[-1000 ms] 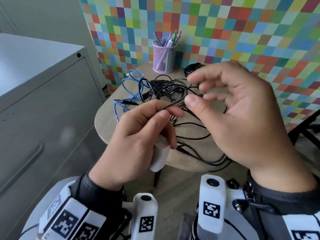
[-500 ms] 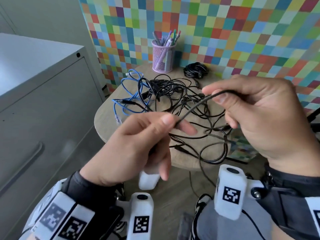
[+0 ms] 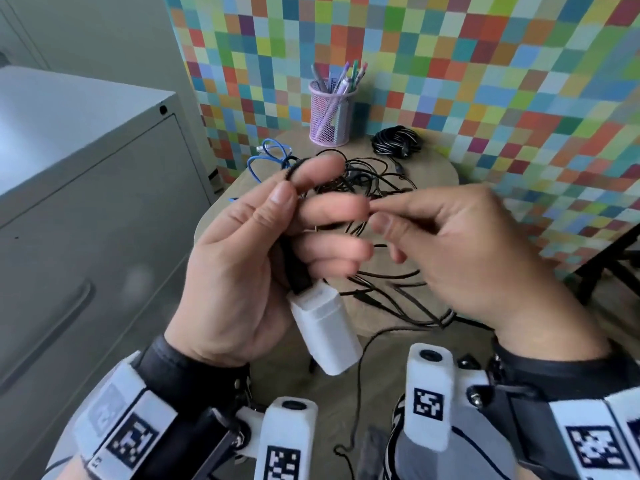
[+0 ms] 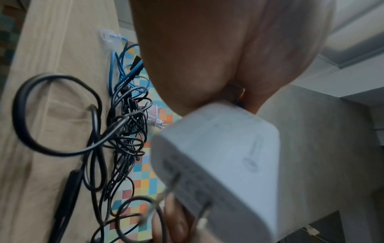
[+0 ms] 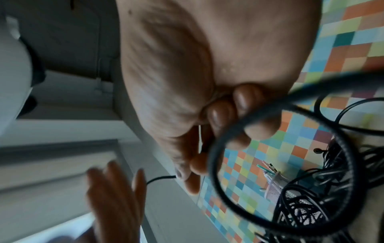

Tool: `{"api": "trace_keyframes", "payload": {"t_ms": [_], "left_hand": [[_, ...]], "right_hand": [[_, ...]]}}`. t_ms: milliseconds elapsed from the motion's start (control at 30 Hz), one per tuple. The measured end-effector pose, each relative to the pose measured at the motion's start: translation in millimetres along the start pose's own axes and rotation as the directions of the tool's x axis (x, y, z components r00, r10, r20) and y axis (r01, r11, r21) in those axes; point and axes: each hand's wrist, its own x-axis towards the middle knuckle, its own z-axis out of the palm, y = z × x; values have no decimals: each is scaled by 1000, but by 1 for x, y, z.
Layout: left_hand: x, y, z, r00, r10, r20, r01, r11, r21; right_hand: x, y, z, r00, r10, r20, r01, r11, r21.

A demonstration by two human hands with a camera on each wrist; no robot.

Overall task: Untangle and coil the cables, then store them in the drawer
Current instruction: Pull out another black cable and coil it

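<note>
While most cables lie tangled, the task stands early.

Head view: left hand (image 3: pixel 242 268) curls its fingers round a black cord (image 3: pixel 294 271) and its white adapter (image 3: pixel 325 332), the cord looping over the index finger. Right hand (image 3: pixel 467 258) pinches the same cord just right of the left fingertips. Black tangle (image 3: pixel 363 181) and blue cable (image 3: pixel 270 157) lie on the round table (image 3: pixel 443 168); one coiled bundle (image 3: pixel 396 142) lies far, beside the pen cup (image 3: pixel 332 112). Cabinet drawer (image 3: pixel 86 271), left, is closed.

Left wrist view: adapter fills the near frame; finger positions cannot be told.

Right wrist view: fingertips together on a cord loop.

Change: half a second earlier the cord was stretched between separated hands; now they meet, starting a coil.
</note>
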Motion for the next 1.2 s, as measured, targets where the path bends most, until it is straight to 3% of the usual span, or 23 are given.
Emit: {"api": "trace_keyframes", "payload": {"t_ms": [100,200,333,433,500,633,800,933,1067,1200], "left_hand": [[4,-3,0,1000,12,-28,-12,1000,-5],[7,-8,-4,996,41,-84,-33,994,99],[6,-14,-8,995,72,-64,-46,940,337],[3,-16,-6,998,52,-19,-32,820,572],[0,-14,-3,999,-29,21,6,721,692],[-4,-5,4,976,-199,86,62,636,769],[-6,-2,0,963,-250,96,101,672,734],[-6,-3,0,967,-232,106,129,805,579],[-3,-5,2,992,-90,89,43,901,431],[1,-3,2,999,19,26,-27,950,310]], "right_hand": [[-1,-9,15,987,71,144,-40,977,-208],[-5,-15,21,962,102,253,-25,957,-289],[-7,-17,14,936,143,321,-6,920,-391],[-10,-24,3,919,156,362,-20,936,-352],[-12,-28,-4,929,116,351,-19,963,-270],[-15,-30,-14,953,38,301,-4,994,-113],[-16,-27,-25,996,-81,45,80,997,22],[-12,-23,-27,985,-114,-132,118,993,27],[-4,-12,-11,985,-63,-158,68,997,24],[0,-2,8,997,32,-68,-33,999,-12]]}}
